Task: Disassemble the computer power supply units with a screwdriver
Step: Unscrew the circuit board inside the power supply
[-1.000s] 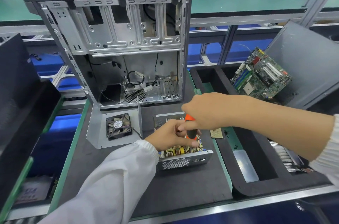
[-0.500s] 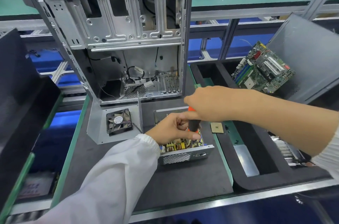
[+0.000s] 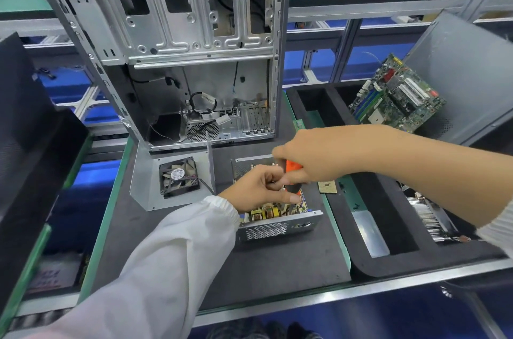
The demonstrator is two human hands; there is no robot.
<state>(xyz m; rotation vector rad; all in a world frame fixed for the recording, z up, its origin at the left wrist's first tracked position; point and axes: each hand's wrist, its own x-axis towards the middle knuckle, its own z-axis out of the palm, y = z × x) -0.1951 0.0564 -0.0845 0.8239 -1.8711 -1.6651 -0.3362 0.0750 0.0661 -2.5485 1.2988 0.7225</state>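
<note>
Right hand (image 3: 313, 157) grips orange screwdriver (image 3: 293, 169) over power supply (image 3: 277, 225), fan label unreadable

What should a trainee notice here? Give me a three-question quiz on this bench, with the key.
1. True or false: the right hand grips the orange screwdriver.
2. Where does the fan lie?
A. on the metal cover, left of the power supply unit
B. on the floor
C. hanging from a hook
3. Fill in: the green board leaning in the tray at the right is a ___.

Key: 1 true; 2 A; 3 motherboard.
</note>
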